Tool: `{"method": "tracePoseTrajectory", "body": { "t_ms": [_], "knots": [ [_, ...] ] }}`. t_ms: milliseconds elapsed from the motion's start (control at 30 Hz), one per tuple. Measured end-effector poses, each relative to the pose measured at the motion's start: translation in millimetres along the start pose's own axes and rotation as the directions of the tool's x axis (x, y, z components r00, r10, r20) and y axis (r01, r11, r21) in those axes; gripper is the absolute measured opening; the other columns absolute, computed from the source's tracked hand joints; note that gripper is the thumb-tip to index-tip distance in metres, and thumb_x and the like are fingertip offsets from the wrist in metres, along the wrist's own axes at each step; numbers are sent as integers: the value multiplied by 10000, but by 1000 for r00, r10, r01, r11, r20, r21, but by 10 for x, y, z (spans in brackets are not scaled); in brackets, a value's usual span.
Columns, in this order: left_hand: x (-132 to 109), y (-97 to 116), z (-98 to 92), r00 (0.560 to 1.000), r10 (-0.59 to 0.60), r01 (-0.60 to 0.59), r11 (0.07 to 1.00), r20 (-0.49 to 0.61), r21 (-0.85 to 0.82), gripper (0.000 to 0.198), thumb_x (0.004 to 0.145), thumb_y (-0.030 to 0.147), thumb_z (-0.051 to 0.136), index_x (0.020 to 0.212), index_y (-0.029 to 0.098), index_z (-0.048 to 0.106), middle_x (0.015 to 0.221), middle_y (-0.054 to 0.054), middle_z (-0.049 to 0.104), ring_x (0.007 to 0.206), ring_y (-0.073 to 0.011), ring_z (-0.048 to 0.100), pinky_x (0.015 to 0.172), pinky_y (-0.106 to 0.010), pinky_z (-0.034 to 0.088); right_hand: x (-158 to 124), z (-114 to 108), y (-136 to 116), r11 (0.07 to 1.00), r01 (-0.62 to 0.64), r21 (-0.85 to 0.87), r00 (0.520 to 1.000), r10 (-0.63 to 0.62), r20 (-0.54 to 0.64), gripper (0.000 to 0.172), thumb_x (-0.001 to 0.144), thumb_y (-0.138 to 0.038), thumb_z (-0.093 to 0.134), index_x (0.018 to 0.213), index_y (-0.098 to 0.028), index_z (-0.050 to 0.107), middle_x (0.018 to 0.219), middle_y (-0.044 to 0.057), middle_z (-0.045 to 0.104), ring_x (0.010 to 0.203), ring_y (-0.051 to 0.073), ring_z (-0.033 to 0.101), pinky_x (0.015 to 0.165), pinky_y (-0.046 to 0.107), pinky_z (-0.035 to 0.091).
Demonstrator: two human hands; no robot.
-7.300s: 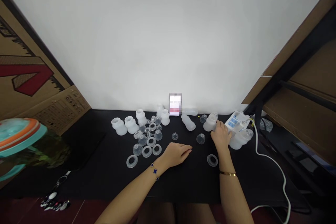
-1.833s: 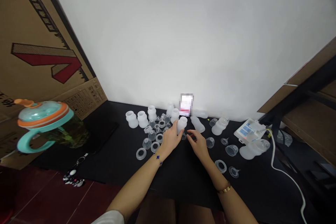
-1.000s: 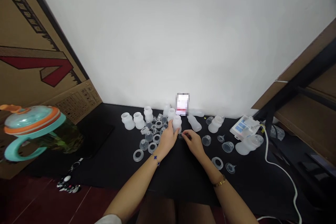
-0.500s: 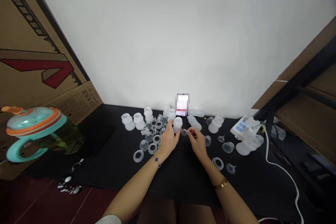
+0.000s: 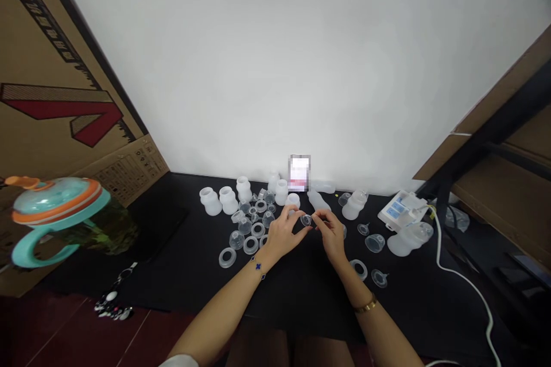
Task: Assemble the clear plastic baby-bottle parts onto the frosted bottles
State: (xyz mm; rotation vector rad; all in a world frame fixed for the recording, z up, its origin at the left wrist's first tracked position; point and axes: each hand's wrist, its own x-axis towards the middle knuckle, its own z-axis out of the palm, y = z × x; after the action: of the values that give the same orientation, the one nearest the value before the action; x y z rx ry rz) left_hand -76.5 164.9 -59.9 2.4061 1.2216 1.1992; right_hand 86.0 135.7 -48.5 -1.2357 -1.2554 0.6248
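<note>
Between my two hands is a small clear nipple (image 5: 306, 220), held by the fingertips of my right hand (image 5: 330, 234). My left hand (image 5: 284, 234) is beside it on the left, thumb and forefinger parted around the piece; whether they touch it is hard to tell. Just behind my left fingers stands a white bottle (image 5: 293, 200), partly hidden by them. Left of my left hand lie several clear caps (image 5: 236, 239) and white rings (image 5: 227, 257). To the right of my right hand are another ring (image 5: 358, 269), a loose nipple (image 5: 379, 278) and a clear cap (image 5: 375, 242).
White open bottles (image 5: 210, 200) stand at the back left. Capped bottles (image 5: 355, 205), a white box (image 5: 398, 210) and a cable (image 5: 467, 281) are on the right. A lit screen (image 5: 299, 172) leans on the wall. A teal-handled jug (image 5: 64, 218) is at the left.
My left hand has let go of the white bottle and moved right, towards the nipple. My right hand has shifted slightly right, and the nipple is now between both hands.
</note>
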Motion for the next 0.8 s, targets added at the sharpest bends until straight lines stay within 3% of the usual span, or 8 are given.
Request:
{"method": "tracePoseTrajectory", "body": {
  "t_ms": [233, 333, 500, 633, 800],
  "knots": [
    [-3, 52, 25, 1000, 23, -21, 995, 13, -97, 267, 933, 422, 630, 1130, 242, 649, 1078, -52, 665, 928, -183, 687, 754, -258, 543, -6, 26, 62, 995, -23, 93, 997, 30, -71, 274, 839, -477, 692, 836, -204, 691, 792, 21, 668, 717, 183, 615, 569, 269, 485],
    [-3, 54, 33, 1000, 1, 3, 984, 25, -176, 250, 956, 417, 604, 1124, 235, 634, 1027, -32, 673, 830, -160, 663, 739, -260, 528, 10, 31, 87, 989, -52, 138, 995, 62, -74, 277, 830, -479, 709, 856, -204, 707, 779, 19, 668, 691, 174, 609, 535, 257, 476],
    [21, 37, 12, 991, -136, 130, 939, 2, -317, 263, 985, 433, 550, 1094, 208, 631, 1006, -27, 656, 625, -108, 546, 679, -256, 477, 41, 33, 104, 984, -85, 157, 996, 90, -25, 281, 830, -481, 703, 908, -212, 734, 818, 35, 684, 700, 183, 620, 502, 253, 481],
    [42, 32, -1, 976, -217, 188, 893, -25, -409, 273, 994, 433, 527, 1067, 195, 638, 990, -28, 657, 636, -109, 533, 695, -257, 460, 22, 54, 84, 993, -63, 104, 995, 55, 77, 262, 831, -457, 701, 912, -210, 734, 861, 48, 699, 731, 189, 624, 512, 254, 487],
    [35, 15, 13, 972, -234, 200, 874, -22, -443, 276, 996, 427, 516, 1077, 191, 633, 972, -28, 664, 656, -118, 548, 694, -256, 457, -26, 79, 38, 990, 99, -97, 994, -94, 59, 214, 876, -424, 682, 894, -215, 722, 864, 39, 701, 740, 175, 623, 576, 260, 482]
  ]
}}
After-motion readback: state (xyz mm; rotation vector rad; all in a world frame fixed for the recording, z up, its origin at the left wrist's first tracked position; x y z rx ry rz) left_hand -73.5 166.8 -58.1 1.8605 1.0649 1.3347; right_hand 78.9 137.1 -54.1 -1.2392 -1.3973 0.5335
